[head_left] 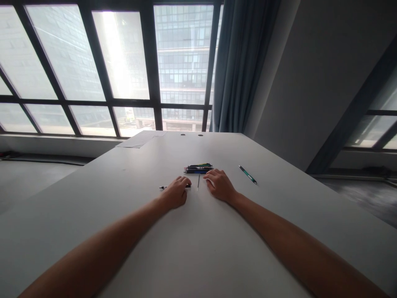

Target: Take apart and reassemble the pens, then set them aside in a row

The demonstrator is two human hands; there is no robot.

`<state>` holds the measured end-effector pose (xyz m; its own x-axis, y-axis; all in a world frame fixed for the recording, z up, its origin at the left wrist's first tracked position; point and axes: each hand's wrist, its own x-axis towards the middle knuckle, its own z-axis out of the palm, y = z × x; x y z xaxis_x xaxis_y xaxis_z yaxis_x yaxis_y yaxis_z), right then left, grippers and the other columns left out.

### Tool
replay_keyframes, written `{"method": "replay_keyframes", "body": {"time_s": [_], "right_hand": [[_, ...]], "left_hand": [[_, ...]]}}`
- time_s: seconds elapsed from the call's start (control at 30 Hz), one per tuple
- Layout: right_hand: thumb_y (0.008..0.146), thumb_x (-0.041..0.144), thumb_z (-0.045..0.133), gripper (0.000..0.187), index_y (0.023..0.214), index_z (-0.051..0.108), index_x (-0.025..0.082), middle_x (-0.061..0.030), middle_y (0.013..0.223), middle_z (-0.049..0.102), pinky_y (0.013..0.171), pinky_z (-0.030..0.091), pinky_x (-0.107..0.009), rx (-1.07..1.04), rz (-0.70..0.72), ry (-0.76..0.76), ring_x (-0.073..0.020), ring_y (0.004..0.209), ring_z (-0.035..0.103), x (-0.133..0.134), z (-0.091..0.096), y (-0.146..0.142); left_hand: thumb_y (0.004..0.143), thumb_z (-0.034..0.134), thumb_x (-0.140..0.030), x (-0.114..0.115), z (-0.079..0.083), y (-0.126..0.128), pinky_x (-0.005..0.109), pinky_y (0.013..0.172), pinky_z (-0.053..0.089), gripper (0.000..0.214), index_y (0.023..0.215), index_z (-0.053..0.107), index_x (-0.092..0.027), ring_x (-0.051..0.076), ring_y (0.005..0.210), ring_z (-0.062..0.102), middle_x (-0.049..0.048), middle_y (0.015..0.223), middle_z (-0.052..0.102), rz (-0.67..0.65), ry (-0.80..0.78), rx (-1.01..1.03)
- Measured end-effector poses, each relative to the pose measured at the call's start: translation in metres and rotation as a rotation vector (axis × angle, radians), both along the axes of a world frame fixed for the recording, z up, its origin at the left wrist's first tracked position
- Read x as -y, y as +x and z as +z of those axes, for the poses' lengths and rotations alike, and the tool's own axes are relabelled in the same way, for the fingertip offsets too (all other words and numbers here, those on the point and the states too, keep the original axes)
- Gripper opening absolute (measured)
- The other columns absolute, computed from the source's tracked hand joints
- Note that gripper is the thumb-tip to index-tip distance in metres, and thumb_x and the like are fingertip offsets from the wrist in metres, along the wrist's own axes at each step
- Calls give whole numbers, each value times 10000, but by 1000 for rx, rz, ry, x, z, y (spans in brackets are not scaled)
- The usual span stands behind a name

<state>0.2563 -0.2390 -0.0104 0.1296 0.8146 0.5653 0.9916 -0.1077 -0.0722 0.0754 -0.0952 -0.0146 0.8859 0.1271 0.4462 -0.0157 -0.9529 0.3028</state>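
My left hand (176, 191) rests on the white table (124, 215) with its fingers curled over a dark pen (162, 187) whose end sticks out to the left. My right hand (219, 184) lies beside it, fingers bent and pointing toward a small bundle of coloured pens (198, 168) just beyond both hands. A thin dark refill or rod (198, 181) lies between the two hands. A green pen (247, 174) lies alone to the right of my right hand.
Sheets of paper (139, 140) lie at the table's far left edge, near two cable holes (191, 134). Large windows and a blue curtain (242, 66) stand behind the table. A grey wall rises at the right.
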Motion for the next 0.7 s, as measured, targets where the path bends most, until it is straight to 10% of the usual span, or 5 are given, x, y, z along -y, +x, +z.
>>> {"method": "replay_keyframes", "body": {"time_s": [0.43,0.7], "right_hand": [[859,133,531,184,958,681,171,-77,1004,685,859,373,-347,-2,-11,3,-200,972,577,5,-2,0],[847,130,524,187,945,678,175,-75,1008,687,858,371,-356,-17,-7,22,-209,974,577,4,-4,1]], "left_hand": [[956,422,-228,-1,3,-3,335,874,518,198,1068,582,-196,179,991,600,91,1035,610,-57,-38,352],[890,558,-352,-4,2,2,299,729,569,213,1023,494,-197,151,819,678,27,897,663,96,-509,591]]}}
